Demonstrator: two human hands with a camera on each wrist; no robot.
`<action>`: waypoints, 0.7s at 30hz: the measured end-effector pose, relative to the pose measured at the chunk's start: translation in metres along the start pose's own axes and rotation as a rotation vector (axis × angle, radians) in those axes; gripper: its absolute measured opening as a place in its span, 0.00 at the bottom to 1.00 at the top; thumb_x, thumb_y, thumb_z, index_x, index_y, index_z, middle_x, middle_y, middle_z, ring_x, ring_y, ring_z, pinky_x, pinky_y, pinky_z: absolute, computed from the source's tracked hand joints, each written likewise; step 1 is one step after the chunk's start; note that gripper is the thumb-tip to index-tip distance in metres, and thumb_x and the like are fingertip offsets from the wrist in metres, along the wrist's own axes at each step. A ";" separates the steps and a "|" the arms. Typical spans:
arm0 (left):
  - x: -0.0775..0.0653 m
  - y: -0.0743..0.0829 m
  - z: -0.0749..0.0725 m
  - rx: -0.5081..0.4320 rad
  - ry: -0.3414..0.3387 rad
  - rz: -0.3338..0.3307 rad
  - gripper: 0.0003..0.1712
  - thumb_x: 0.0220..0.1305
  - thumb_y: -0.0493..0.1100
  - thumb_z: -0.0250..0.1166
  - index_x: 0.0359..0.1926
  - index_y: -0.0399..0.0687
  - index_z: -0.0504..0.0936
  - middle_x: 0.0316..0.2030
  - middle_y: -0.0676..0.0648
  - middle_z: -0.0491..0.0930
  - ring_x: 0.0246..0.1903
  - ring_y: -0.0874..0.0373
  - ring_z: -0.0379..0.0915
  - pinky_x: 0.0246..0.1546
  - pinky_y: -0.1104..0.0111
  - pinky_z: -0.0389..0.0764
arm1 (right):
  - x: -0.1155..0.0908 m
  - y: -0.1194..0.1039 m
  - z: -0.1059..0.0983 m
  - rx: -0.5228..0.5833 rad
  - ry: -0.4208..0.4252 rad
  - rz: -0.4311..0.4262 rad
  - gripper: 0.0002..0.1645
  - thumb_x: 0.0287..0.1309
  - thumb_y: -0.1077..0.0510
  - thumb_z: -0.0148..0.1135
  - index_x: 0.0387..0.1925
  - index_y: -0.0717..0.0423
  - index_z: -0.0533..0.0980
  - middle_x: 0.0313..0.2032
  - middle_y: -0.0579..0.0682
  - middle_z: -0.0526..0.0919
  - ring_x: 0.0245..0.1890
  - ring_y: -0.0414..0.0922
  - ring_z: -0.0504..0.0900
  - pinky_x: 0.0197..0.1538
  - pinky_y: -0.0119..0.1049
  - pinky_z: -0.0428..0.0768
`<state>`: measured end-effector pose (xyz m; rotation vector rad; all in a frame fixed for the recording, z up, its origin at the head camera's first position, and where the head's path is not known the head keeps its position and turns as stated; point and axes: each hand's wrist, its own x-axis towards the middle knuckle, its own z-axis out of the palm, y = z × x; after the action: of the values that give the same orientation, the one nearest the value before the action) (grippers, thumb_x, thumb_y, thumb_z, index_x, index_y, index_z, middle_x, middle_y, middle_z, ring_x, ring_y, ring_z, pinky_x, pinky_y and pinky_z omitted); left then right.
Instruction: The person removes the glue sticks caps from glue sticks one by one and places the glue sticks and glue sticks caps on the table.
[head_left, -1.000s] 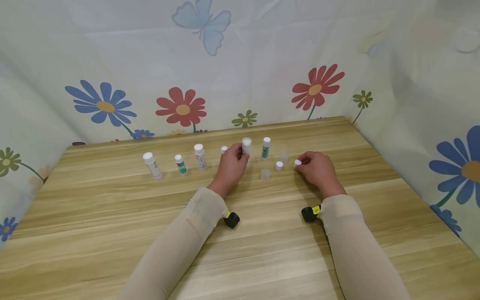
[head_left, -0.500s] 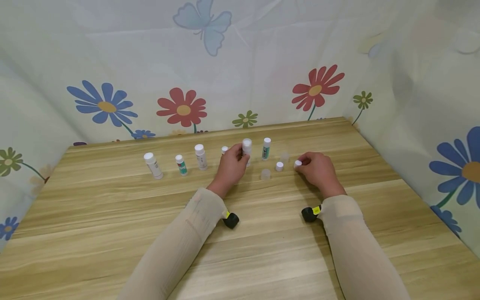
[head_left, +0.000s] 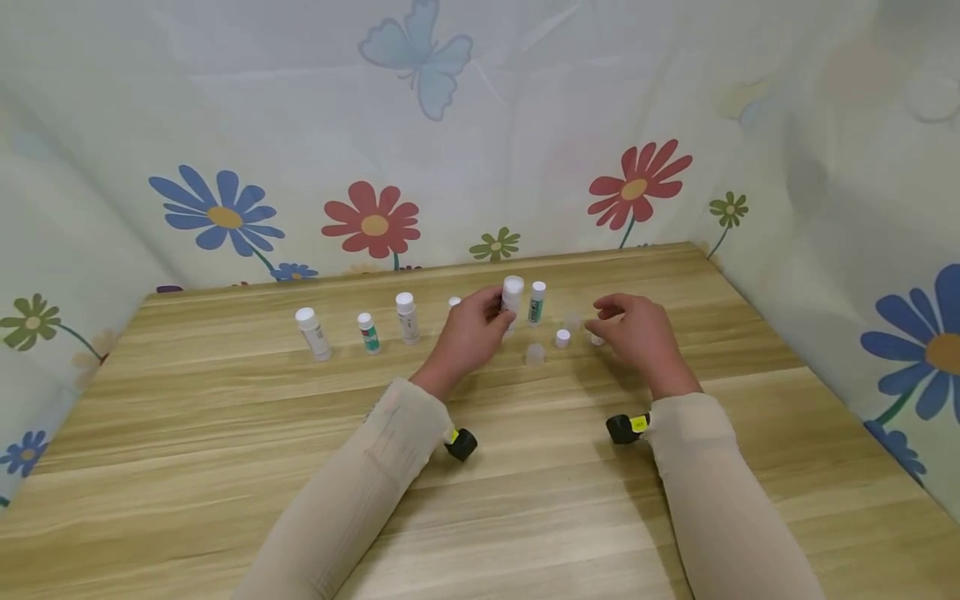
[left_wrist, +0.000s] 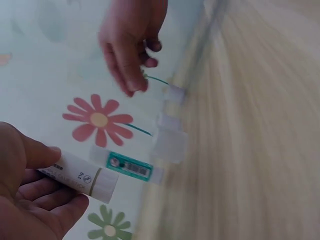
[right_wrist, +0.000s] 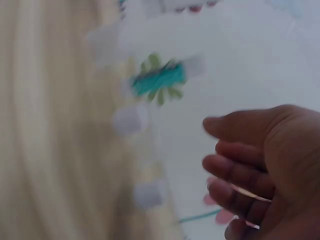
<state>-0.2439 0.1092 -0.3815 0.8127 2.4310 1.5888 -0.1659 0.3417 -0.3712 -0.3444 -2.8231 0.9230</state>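
Note:
My left hand (head_left: 468, 337) grips a large white glue stick (left_wrist: 75, 172), thumb on one side and fingers curled on the other. It is held close beside a smaller glue stick with a teal label (head_left: 536, 307), which stands on the table. My right hand (head_left: 639, 333), fingers loosely bent and holding nothing, hovers just above a small white cap (head_left: 597, 340). Left of that cap is another white cap (head_left: 562, 338). Two translucent caps lie near them, a front one (head_left: 536, 355) and a rear one (head_left: 573, 320), partly faint against the wood.
To the left stand a tall white glue stick (head_left: 313, 333), a small teal-labelled one (head_left: 369, 333) and another white one (head_left: 407, 318). A further white cap top (head_left: 454, 302) shows behind my left hand. A flowered cloth (head_left: 495, 125) rises behind the wooden table (head_left: 510, 500).
My right hand has let go of the small white cap and lifted slightly off it. My left hand has moved a little right with the large glue stick, toward the teal-labelled one.

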 end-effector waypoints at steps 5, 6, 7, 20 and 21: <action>-0.008 0.018 -0.001 0.002 -0.085 0.036 0.23 0.71 0.43 0.58 0.65 0.48 0.71 0.59 0.46 0.77 0.59 0.55 0.74 0.58 0.63 0.78 | -0.012 -0.037 -0.008 0.203 0.036 -0.150 0.30 0.59 0.38 0.63 0.58 0.47 0.76 0.51 0.51 0.82 0.45 0.49 0.75 0.39 0.37 0.78; -0.010 0.022 -0.001 0.004 -0.100 0.048 0.23 0.71 0.43 0.58 0.65 0.49 0.71 0.59 0.47 0.77 0.59 0.56 0.75 0.58 0.63 0.78 | -0.014 -0.044 -0.009 0.247 0.038 -0.184 0.29 0.58 0.38 0.64 0.58 0.46 0.77 0.51 0.50 0.82 0.44 0.48 0.75 0.38 0.35 0.78; -0.012 0.025 -0.001 0.007 -0.112 0.060 0.23 0.71 0.43 0.58 0.65 0.50 0.71 0.59 0.47 0.77 0.58 0.57 0.75 0.58 0.63 0.78 | -0.017 -0.049 -0.010 0.288 0.039 -0.217 0.29 0.57 0.39 0.65 0.57 0.45 0.77 0.50 0.49 0.82 0.42 0.47 0.75 0.38 0.34 0.78; -0.025 0.045 -0.001 0.060 -0.158 0.146 0.22 0.71 0.45 0.57 0.64 0.55 0.72 0.59 0.53 0.77 0.57 0.63 0.75 0.57 0.68 0.77 | -0.024 -0.068 -0.004 0.332 0.089 -0.333 0.22 0.57 0.46 0.68 0.50 0.49 0.80 0.40 0.49 0.83 0.36 0.44 0.75 0.39 0.33 0.75; -0.026 0.045 -0.001 0.066 -0.158 0.147 0.22 0.71 0.45 0.57 0.64 0.55 0.72 0.59 0.53 0.77 0.57 0.63 0.75 0.57 0.68 0.77 | -0.024 -0.068 -0.003 0.331 0.089 -0.331 0.22 0.57 0.45 0.68 0.50 0.49 0.80 0.40 0.49 0.83 0.36 0.45 0.75 0.38 0.33 0.75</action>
<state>-0.2061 0.1094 -0.3461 1.1075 2.3708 1.4346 -0.1537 0.2839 -0.3295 0.1175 -2.4802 1.2291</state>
